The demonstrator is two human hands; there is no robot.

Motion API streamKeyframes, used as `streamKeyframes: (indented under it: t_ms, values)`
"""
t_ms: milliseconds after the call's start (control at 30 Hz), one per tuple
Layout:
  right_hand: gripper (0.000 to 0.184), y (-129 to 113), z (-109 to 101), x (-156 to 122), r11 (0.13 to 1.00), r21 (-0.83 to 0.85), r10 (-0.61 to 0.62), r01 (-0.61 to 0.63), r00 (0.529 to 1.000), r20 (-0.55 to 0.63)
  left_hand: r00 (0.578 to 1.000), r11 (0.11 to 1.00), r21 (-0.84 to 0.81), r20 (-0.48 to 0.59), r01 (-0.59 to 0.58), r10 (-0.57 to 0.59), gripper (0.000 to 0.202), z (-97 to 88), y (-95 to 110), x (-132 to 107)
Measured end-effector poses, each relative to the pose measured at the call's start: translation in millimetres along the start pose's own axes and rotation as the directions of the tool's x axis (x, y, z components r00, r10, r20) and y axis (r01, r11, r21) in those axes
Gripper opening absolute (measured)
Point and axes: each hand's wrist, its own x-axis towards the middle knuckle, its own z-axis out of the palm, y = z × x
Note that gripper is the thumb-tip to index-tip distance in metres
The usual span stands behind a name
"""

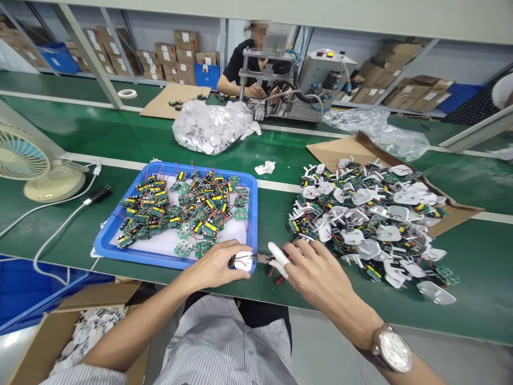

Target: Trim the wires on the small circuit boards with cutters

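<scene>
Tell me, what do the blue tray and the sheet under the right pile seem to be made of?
The blue tray looks like moulded plastic: even colour, smooth rounded rim, slight sheen. The sheet under the right pile looks like matt brown corrugated cardboard, with a raised, creased flap.

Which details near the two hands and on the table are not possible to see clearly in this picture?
- Head view: the small part under the left hand is mostly covered by its fingers; its shape is unclear.
- The tool by the right hand is hidden except red handles.
- Circuit boards in the blue tray are too small to read.
- The cardboard box is cut off by the bottom edge.
- The co-worker's hands sit behind a machine.
</scene>
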Motion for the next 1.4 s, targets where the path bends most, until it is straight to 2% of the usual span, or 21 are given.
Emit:
streamKeyframes:
  t_ms: [400,567,833,1100,1300,1400]
  values:
    - [0.006,2.8,9.3,3.0,0.999,0.032,-0.002,0.002,1.0,0.008,1.0,1.0,0.014,-0.009,-0.018,0.018,0.049,2.1,-3.8,-1.3]
    - [0.015,2.0,12.7,4.2,0.996,0.087,0.005,-0.006,1.0,0.006,1.0,1.0,0.024,-0.017,-0.02,0.02,0.048,3.5,-5.3,-1.3]
    - [0.007,-1.2,18.7,2.7,0.987,0.151,0.056,-0.05,0.998,-0.035,0.999,0.999,0.03,-0.028,-0.039,0.04,0.045,5.1,-7.1,-2.6]
    - [0.016,-3.1,43.8,-8.3,0.961,0.266,0.115,-0.079,0.986,-0.124,0.995,0.995,0.023,-0.019,-0.097,0.097,0.043,4.2,-9.3,-4.3]
    - [0.025,-9.5,60.0,-10.9,0.895,0.435,0.191,-0.095,0.964,-0.182,0.992,0.992,-0.004,-0.023,-0.125,0.125,0.042,3.7,-10.0,-5.2]
    - [0.029,-17.4,58.2,-10.1,0.769,0.621,0.271,-0.151,0.957,-0.102,0.99,0.99,-0.011,-0.029,-0.139,0.138,0.04,4.5,-9.6,-4.1]
